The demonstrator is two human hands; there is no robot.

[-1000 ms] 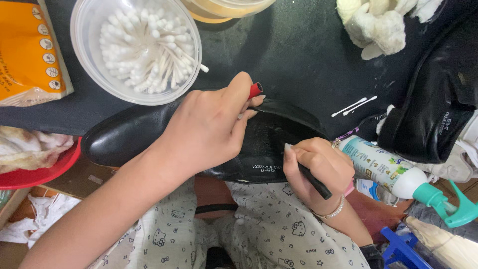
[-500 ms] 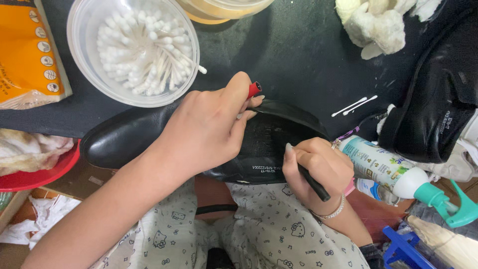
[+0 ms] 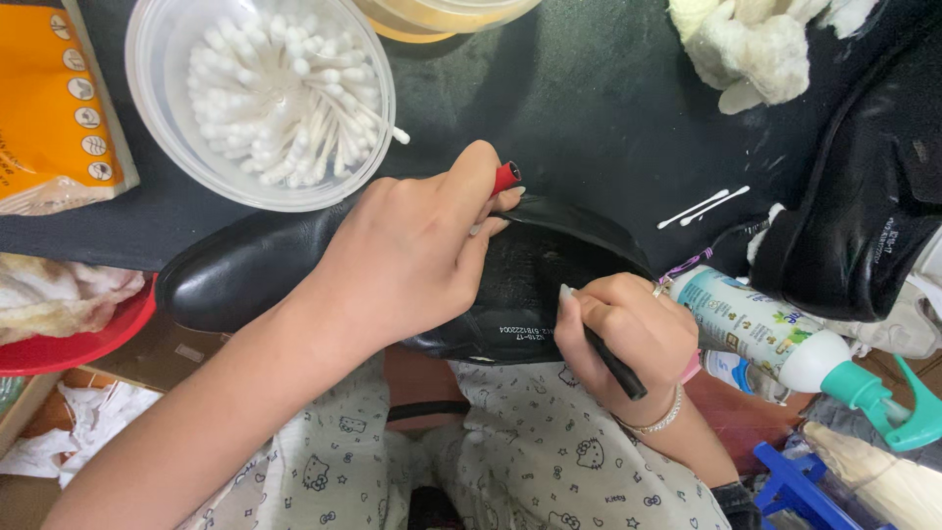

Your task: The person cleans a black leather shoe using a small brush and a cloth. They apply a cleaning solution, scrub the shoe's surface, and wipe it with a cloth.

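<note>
two hands are working: the left hand [image 3: 412, 250] and the right hand [image 3: 618, 339]. one black shoe [image 3: 235, 275] is lying under the left fingers, a second black shoe [image 3: 863, 216] is sitting beyond the right fingers. two loose cotton swabs [image 3: 702, 208] are lying past the right fingertips. one spray bottle [image 3: 785, 339] is resting beside them.

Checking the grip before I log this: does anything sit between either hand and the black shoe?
Nothing visible does. The left hand rests directly on the black shoe, and the right hand, holding a thin black tool, touches its opening.

The left hand [image 3: 412, 250] hides the black shoe's [image 3: 235, 275] middle; the frame edge crops the orange packet [image 3: 49, 108].
</note>
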